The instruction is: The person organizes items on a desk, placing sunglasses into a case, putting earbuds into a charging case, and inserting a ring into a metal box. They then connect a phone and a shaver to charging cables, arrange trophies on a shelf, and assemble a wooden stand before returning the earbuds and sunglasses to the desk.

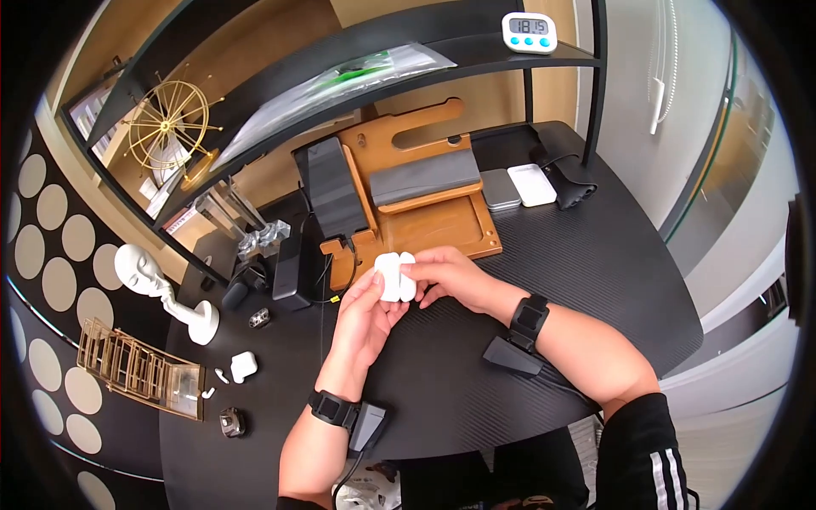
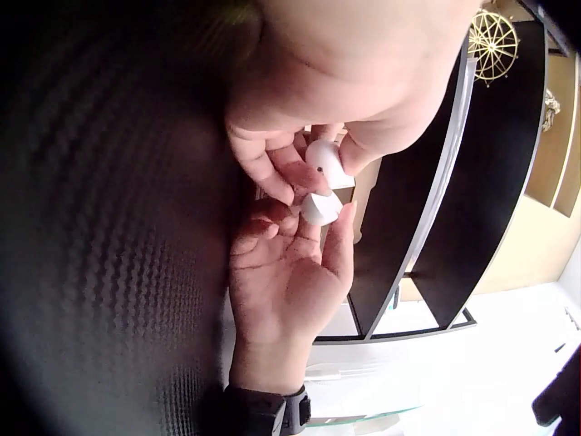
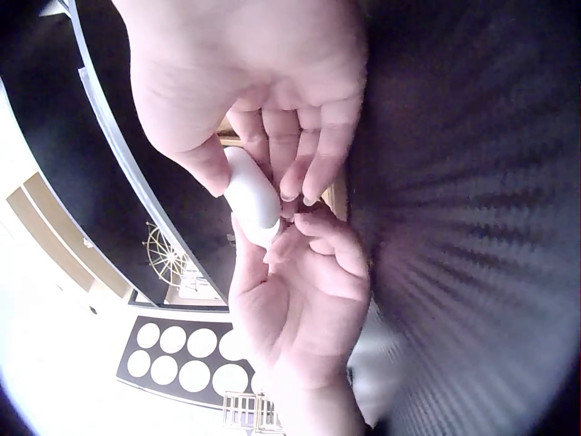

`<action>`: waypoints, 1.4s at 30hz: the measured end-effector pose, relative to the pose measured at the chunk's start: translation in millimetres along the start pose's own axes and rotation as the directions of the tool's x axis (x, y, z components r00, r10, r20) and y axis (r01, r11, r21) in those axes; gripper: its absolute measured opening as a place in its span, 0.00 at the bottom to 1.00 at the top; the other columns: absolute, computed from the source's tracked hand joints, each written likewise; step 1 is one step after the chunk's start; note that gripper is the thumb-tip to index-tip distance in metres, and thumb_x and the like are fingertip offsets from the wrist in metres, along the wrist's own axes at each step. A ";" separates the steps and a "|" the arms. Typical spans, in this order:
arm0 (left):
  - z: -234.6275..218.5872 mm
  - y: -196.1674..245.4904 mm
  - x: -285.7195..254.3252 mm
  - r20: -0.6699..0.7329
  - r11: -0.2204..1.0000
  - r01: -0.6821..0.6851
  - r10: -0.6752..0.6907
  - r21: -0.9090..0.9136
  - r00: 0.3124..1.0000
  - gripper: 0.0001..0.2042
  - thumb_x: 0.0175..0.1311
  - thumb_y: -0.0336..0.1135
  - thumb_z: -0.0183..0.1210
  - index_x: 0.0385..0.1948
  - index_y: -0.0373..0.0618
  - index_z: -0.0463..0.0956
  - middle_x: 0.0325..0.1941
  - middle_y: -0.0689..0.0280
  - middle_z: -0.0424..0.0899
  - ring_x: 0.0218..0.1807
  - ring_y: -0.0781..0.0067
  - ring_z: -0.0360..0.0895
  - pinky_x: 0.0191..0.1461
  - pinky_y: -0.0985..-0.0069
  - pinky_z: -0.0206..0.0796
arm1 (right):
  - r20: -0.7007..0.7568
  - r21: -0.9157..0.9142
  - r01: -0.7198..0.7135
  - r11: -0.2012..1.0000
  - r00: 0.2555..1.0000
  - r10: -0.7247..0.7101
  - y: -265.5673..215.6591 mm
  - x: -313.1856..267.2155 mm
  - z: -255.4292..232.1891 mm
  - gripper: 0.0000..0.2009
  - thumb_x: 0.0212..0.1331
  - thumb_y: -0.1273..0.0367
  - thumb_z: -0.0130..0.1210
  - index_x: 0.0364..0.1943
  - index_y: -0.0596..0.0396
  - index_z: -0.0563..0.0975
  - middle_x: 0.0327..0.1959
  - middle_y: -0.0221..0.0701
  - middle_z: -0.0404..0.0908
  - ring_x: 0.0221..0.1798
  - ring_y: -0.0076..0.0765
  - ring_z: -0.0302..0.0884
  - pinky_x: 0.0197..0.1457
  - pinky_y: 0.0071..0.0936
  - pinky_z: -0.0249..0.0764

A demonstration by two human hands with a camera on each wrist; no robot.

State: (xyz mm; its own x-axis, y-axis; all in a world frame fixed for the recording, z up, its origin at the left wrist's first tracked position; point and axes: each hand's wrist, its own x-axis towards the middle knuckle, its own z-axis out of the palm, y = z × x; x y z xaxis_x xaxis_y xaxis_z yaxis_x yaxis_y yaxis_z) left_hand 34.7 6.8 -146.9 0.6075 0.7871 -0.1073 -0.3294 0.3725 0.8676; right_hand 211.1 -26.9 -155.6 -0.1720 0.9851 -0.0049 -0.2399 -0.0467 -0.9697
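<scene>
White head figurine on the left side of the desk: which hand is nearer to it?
The left hand. It is to the right of the white head figurine, holding a white case. The right hand is farther right, at the case's other side.

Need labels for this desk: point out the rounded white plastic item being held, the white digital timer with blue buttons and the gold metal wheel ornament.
Rounded white plastic item (image 1: 388,277): head view, left half.
White digital timer (image 1: 529,27): head view, display.
Gold metal wheel ornament (image 1: 165,126): head view, hub.
</scene>
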 end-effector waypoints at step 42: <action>-2.8 0.4 -0.5 -0.210 0.906 -0.265 0.344 0.331 0.915 0.10 0.64 0.36 0.54 0.44 0.45 0.72 0.43 0.67 0.77 0.50 0.76 0.73 0.54 0.75 0.63 | -0.010 -0.284 0.036 0.958 0.999 -0.041 10.3 2.8 2.6 0.12 0.58 0.69 0.56 0.45 0.59 0.77 0.27 0.24 0.80 0.25 0.12 0.72 0.27 0.11 0.67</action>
State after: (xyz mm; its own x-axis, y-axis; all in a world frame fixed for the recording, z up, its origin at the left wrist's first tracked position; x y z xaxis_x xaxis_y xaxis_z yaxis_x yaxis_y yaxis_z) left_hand 32.2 7.9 -147.9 0.2912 0.9516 0.0986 -0.2198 -0.0338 0.9750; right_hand 205.6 -25.0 -165.0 -0.1529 0.9877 0.0323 0.0352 0.0381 -0.9987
